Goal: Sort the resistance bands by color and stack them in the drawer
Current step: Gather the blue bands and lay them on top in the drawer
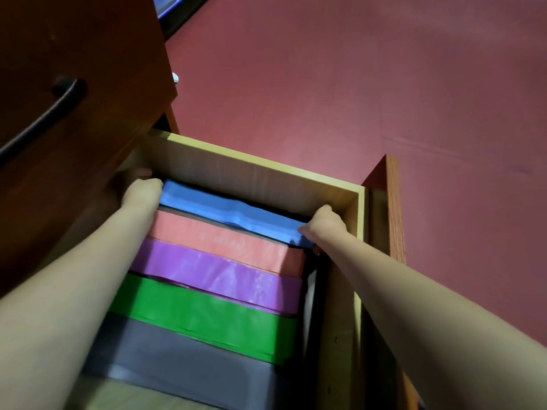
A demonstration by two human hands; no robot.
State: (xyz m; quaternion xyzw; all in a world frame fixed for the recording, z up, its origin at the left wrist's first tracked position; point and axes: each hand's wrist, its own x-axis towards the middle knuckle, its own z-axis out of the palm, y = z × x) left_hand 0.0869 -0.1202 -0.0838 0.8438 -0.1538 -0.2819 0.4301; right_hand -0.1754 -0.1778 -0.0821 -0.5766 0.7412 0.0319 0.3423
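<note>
Dark red-brown wood cabinet front (88, 54) at upper left, carrying a curved black handle (44, 113). Maroon floor (355, 84) fills the top and right. A blue object (168, 8) at the top edge is partly cut off behind the cabinet. A small pale shiny bit (175, 77) sits at the cabinet's right edge; too small to identify.

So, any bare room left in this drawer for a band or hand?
Bare wood shows nearest the camera, before the grey band. A narrow dark gap runs along the drawer's right wall. Elsewhere crowded: green band, purple band, pink band, blue band abut, left hand and right hand holding the blue ends.
</note>
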